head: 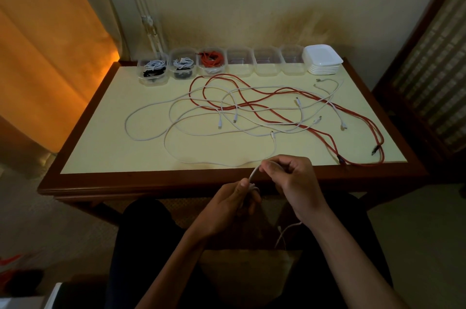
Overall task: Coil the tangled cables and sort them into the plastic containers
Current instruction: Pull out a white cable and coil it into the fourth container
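Several white cables and red cables lie tangled across the table. My left hand grips a small coil of one white cable just below the table's front edge. Above it and to the right, my right hand pinches the same cable, which runs on up onto the table. A loose white end hangs under my right wrist. Along the back edge stands a row of clear plastic containers; the left two hold white and black coils, the third a red coil.
A stack of white lids sits at the back right of the row. The wall runs right behind the containers. An orange curtain hangs at the left, a wooden frame stands at the right. My lap lies under the table's front edge.
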